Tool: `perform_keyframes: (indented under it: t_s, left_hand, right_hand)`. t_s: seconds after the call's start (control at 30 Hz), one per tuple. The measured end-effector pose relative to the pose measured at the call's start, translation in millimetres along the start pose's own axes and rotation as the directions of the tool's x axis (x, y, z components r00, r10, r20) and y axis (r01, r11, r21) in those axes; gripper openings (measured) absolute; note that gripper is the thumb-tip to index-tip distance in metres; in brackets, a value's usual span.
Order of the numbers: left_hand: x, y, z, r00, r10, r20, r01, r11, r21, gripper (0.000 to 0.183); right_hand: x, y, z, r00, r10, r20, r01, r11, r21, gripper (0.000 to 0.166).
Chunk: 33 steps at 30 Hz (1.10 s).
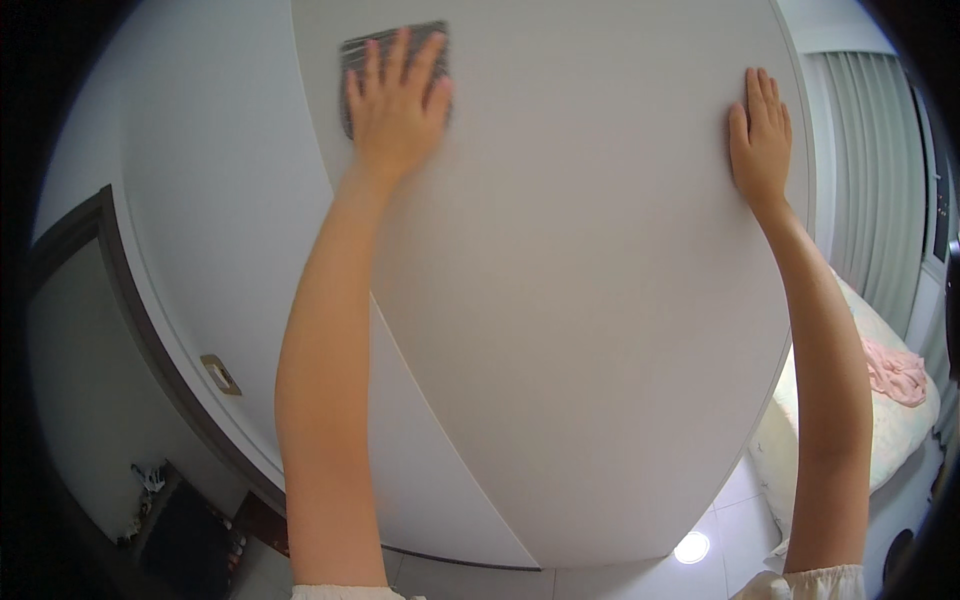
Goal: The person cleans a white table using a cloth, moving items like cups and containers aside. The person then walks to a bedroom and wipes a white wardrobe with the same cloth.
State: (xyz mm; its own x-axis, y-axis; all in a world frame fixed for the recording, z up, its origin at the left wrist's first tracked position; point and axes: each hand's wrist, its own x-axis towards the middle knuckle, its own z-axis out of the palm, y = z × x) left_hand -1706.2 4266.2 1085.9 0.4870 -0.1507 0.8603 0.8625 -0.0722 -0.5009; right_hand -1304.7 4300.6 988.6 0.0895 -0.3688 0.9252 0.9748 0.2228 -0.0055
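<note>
A large smooth light-grey panel (570, 262) fills the middle of the view. Near its upper left, my left hand (397, 105) lies with fingers spread over a dark grey cloth (358, 52), pressing it flat on the panel. The hand is slightly blurred. Near the panel's right edge, my right hand (763, 135) rests palm down on the surface, its fingers almost together and nothing held. Both arms are stretched out, with pale sleeves at the bottom of the picture.
A white wall with a switch plate (221, 374) and a dark-framed doorway (112, 217) stand left. On the right are a bed (892, 442) with a pink cloth (894, 373) and a pale green curtain (874, 187). Tiled floor (480, 579) shows below.
</note>
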Motion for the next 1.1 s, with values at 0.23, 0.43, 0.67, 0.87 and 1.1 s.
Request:
perform_keyframes:
  t_s: [0.23, 0.43, 0.67, 0.87, 1.1]
  left_hand:
    - [41.1, 45.1, 37.0, 0.864, -0.495, -0.095, 0.501, 0.863, 0.066, 0.057]
    - [35.7, 125.5, 24.3, 0.997, -0.071, -0.008, 0.071, 0.997, 0.010, 0.054]
    - [7.3, 21.5, -2.2, 0.986, -0.167, -0.005, 0.167, 0.982, 0.093, 0.054]
    - [-8.8, 16.3, 16.8, 0.798, -0.599, -0.067, 0.602, 0.795, 0.072, 0.060]
    - [-12.4, 80.8, 20.2, 0.718, -0.689, -0.100, 0.696, 0.712, 0.097, 0.060]
  right_hand:
    - [-6.2, 3.6, -3.8, 1.000, -0.015, 0.008, 0.015, 1.000, 0.004, 0.047]
    - [-0.3, 8.2, 6.2, 1.000, -0.025, 0.016, 0.024, 0.999, 0.036, 0.047]
    - [-1.1, 12.9, 2.4, 0.998, -0.052, 0.038, 0.053, 0.998, -0.016, 0.047]
    - [-2.5, 5.9, 1.1, 1.000, -0.002, 0.027, 0.000, 0.998, 0.064, 0.046]
    - [-1.5, 9.4, -5.8, 1.000, -0.007, 0.024, 0.007, 1.000, -0.015, 0.046]
